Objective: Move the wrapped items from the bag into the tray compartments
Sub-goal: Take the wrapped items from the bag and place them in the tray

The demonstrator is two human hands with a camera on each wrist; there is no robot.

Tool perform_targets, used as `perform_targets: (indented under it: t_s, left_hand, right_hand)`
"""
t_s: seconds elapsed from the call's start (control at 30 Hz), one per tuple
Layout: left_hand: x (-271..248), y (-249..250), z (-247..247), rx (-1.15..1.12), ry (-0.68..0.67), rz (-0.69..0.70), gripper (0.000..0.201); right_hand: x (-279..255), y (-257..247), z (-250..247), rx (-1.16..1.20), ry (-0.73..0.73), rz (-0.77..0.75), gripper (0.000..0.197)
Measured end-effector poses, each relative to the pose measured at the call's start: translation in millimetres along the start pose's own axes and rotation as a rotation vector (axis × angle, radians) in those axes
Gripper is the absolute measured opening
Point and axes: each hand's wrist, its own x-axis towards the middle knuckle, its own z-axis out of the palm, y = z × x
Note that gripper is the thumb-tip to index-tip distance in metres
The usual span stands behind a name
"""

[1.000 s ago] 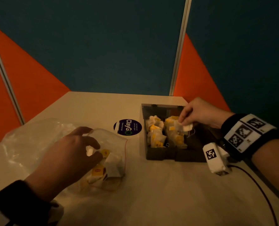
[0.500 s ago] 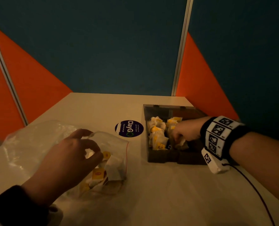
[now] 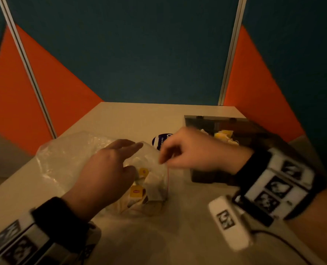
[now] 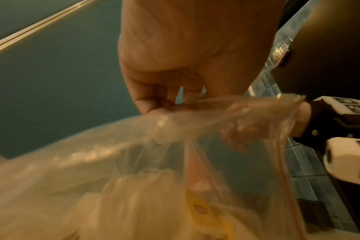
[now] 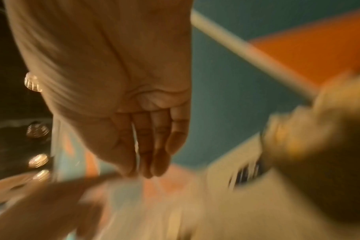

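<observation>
A clear plastic bag (image 3: 63, 159) with a red seal line lies on the table at the left. Several white and yellow wrapped items (image 3: 137, 192) sit inside it. My left hand (image 3: 134, 155) pinches the bag's upper rim and holds its mouth up; the left wrist view shows that hand (image 4: 164, 108) with thumb and fingers closed on the plastic (image 4: 93, 154). My right hand (image 3: 164, 157) hovers at the bag's mouth with fingers bent downward and nothing in them. The dark tray (image 3: 206, 119) stands behind it, with wrapped items (image 3: 223, 134) in its left compartments. The right wrist view is blurred.
A round purple sticker (image 3: 161, 140) lies on the beige table (image 3: 139, 115) between bag and tray. A white tagged device (image 3: 229, 222) with a cable hangs under my right wrist. Teal and orange wall panels close off the table's far side.
My right hand put its wrapped item into the tray, then came away leftward to the bag's mouth. My left hand stayed at the bag's rim.
</observation>
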Motion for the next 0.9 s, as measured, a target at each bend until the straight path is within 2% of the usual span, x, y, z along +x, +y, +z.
perform_targets:
  t_s: [0.13,0.17,0.3,0.47,0.57,0.63,0.73,0.83,0.9]
  left_hand:
    - [-1,-1,0,-0.013,0.023,0.007,0.059]
    - [-2,-1,0,-0.013,0.028,0.008,0.058]
    - [-1,-2,1,-0.004,0.032,0.019,0.058]
    - [1,-4,3,0.008,0.013,0.037,0.057]
    - [2,-3,3,0.017,0.003,0.032,0.056]
    - [2,-3,2,0.020,0.006,0.032,0.058]
    - [1,-3,3,0.020,0.024,0.035,0.057]
    - [1,-2,4,0.022,0.033,0.037,0.054]
    - [1,-2,5,0.025,0.017,0.036,0.056]
  right_hand:
    - [28,-9,53,-0.182,-0.287,-0.013,0.059]
    - [30,-7,62,-0.230,-0.315,-0.019,0.062]
    - [27,1,70,-0.153,-0.167,-0.020,0.040]
    - [25,8,52,0.045,0.078,0.086,0.042]
    - [25,8,43,0.110,0.230,0.079,0.031]
    - [28,2,41,0.167,0.209,0.028,0.027]
    - [38,-7,54,0.129,0.053,-0.032,0.026]
    - [52,-1,72,0.022,-0.014,0.016,0.027]
    - [58,7,79,-0.139,-0.090,0.094,0.032]
